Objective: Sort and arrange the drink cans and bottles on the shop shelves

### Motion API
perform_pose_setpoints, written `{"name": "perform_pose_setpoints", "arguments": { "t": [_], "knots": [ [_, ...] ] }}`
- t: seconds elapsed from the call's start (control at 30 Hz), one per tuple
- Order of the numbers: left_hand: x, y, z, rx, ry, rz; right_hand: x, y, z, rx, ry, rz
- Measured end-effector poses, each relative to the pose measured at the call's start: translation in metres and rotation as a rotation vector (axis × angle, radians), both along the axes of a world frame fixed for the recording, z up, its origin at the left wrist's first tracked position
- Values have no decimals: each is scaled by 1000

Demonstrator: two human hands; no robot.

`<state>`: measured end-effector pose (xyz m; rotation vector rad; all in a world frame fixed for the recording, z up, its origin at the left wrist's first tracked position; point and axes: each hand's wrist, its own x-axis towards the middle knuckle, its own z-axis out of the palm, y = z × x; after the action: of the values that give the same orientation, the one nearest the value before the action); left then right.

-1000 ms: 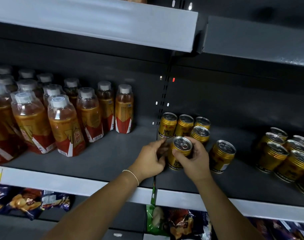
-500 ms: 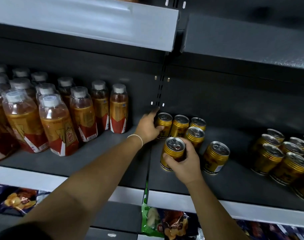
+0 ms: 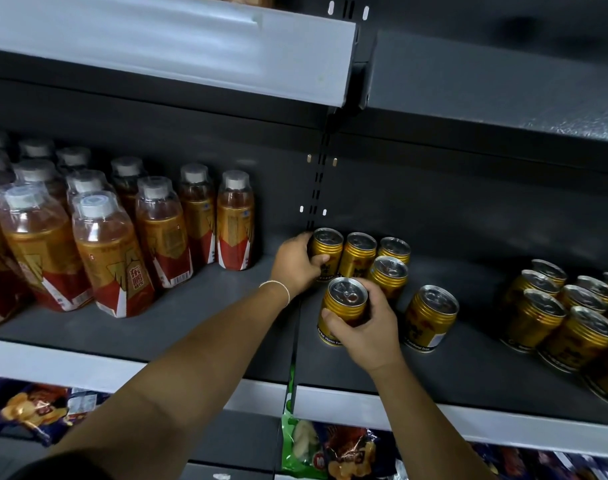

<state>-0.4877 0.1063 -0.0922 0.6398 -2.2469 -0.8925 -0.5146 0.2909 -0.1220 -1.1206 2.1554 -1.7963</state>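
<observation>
Two gold cans are in hand on the dark shelf (image 3: 191, 317). The front can (image 3: 344, 304) stands upright near the shelf's front edge, just right of the seam between its sections. The right hand (image 3: 370, 329) grips it, thumb on the near side and fingers (image 3: 377, 294) curled round the far side. Behind it, the rear can (image 3: 328, 249) stands by the back wall. The left hand (image 3: 295, 265) holds it with the thumb across its front; the other fingers are hidden behind it. Three cans (image 3: 389, 275) stand close together just right of the rear can. A lone can (image 3: 430, 317) stands near the right hand, apart from it. A cluster (image 3: 555, 317) of cans fills the far right. Bottles (image 3: 122, 244) of orange drink stand in rows at the left. A thin band (image 3: 278, 287) circles the left wrist. Snack bags (image 3: 330, 452) lie below.
</observation>
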Motion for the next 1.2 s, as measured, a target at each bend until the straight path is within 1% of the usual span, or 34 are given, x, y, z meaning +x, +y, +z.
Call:
{"name": "perform_pose_setpoints", "arguments": {
  "t": [0.23,0.33,0.5,0.67,0.8,0.9,1.0,1.07,1.13,1.2],
  "knots": [
    [0,-1,1,14,-19,12,1,1,2,11,-3,-6],
    [5,-5,5,72,-38,-11,3,2,3,15,-16,4],
    [32,-10,2,202,97,52,0,9,4,39,-67,76],
    [61,-1,-17,357,165,-8,-5,15,4,124,-50,120],
    [67,14,-25,365,192,-53,-8,4,6,155,-62,91],
    [65,22,-20,355,165,-108,-12,-10,9,182,-33,92],
    [61,26,-13,445,134,-150,-19,-19,14,191,-18,102],
    [59,28,-13,472,136,-143,-23,-18,13,201,-47,129],
    [58,28,-16,472,183,-117,-25,-12,8,241,-58,167],
    [60,28,-19,464,232,-76,-24,-7,3,289,-32,145]
  ]
}}
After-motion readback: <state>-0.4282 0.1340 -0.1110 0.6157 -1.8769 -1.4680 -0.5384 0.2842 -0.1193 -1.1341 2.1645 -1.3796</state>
